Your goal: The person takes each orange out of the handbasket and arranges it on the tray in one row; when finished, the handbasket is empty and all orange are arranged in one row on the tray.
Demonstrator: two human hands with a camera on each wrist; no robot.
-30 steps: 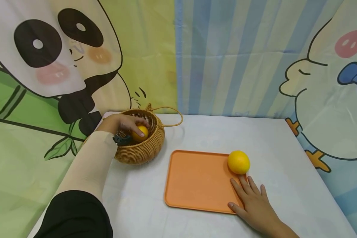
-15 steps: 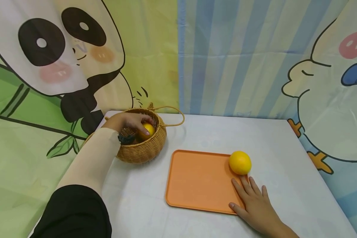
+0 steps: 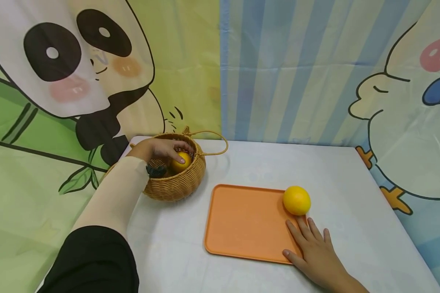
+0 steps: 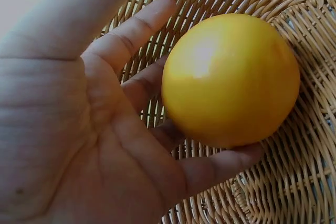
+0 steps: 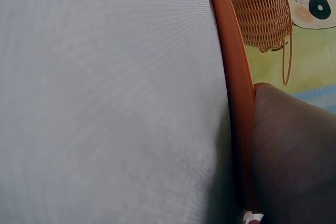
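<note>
Cupping the orange fruit [image 4: 231, 82] inside the basket [image 3: 174, 189], the left hand [image 3: 161, 147] holds it with curved fingers [image 4: 131, 35]; even pressure should prevent slipping. Right of the basket, the right hand [image 3: 317, 254] lies spread, touching the tray [image 3: 249, 224].

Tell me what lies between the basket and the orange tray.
Only a bare stretch of white tablecloth lies between the basket and the orange tray; the head view shows this.
</note>
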